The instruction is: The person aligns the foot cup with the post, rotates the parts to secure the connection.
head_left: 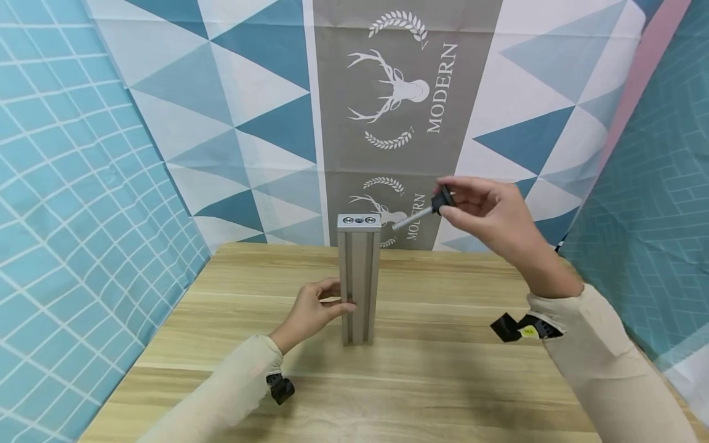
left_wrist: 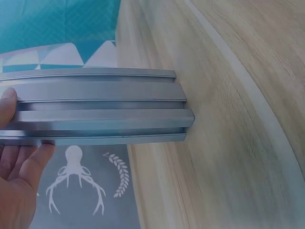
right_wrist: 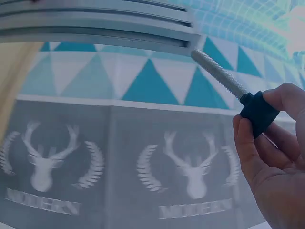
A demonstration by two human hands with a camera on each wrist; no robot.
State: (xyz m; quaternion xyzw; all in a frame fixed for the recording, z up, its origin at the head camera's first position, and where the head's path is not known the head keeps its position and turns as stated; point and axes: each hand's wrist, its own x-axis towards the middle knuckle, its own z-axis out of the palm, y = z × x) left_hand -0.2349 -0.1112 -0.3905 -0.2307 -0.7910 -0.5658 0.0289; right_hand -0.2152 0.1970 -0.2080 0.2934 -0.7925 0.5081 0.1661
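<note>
- Right now, the fingers of my left hand [head_left: 310, 307] are grasping a grooved metal profile [head_left: 360, 283] at about its lower half, with the thumb laid across the near face; this hand comes in from 8 o'clock.
- The metal profile stands upright on the worktop [head_left: 437, 369], just below the centre of the head view, its top end [head_left: 359, 221] showing three round holes in a row.
- My right hand [head_left: 495, 218] is raised at 2 o'clock from the profile's middle, thumb and fingers pinching a black knob [head_left: 442, 200].
- From that knob a pale threaded rod [head_left: 412, 219] slants towards 8 o'clock; its tip is near the top end, with a gap between them in the head view.
- Each of my pale sleeves [head_left: 232, 381] has a black wrist device [head_left: 280, 387] on it.
- At 12 o'clock hangs a backdrop [head_left: 338, 92] with triangles, deer heads and the word MODERN; a white-gridded blue cloth [head_left: 72, 203] hangs at 9 o'clock.
</note>
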